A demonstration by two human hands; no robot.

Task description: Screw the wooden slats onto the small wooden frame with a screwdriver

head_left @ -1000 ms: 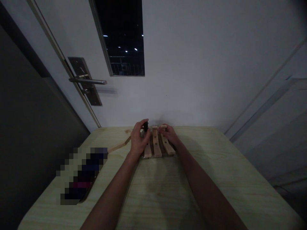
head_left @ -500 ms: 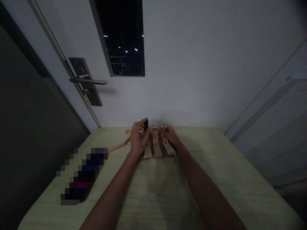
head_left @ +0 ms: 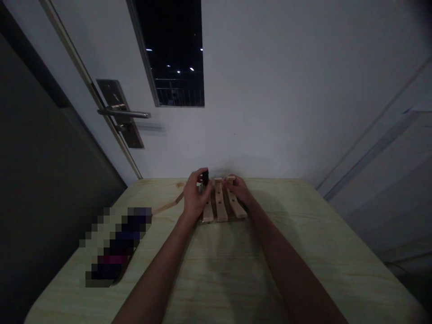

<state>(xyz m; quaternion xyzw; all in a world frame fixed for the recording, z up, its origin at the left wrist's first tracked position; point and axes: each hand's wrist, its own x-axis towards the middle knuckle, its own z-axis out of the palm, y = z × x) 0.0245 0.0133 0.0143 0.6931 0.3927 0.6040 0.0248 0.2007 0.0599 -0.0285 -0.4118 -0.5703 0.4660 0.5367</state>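
Note:
Three pale wooden strips lie side by side near the table's far edge: a left strip [head_left: 208,212], a middle strip [head_left: 220,202] and a right strip [head_left: 238,206]. Dark round holes show in them, and something brownish or see-through lies beneath. My left hand [head_left: 195,195] pinches a small black block [head_left: 205,176] upright at the far end of the left strip. Whether the two touch is hidden by my fingers. My right hand [head_left: 240,190] has its fingers closed round the far end of the right strip.
Left of my left hand, a bent wooden piece [head_left: 167,206] lies on the table [head_left: 216,274]. A pixelated, dark phone-like slab [head_left: 123,252] is at the table's left. Behind the table stands a white door [head_left: 270,112] with a metal handle [head_left: 130,114].
The black block in my left hand has come down very slightly towards the left strip. My right hand and the strips stay in place.

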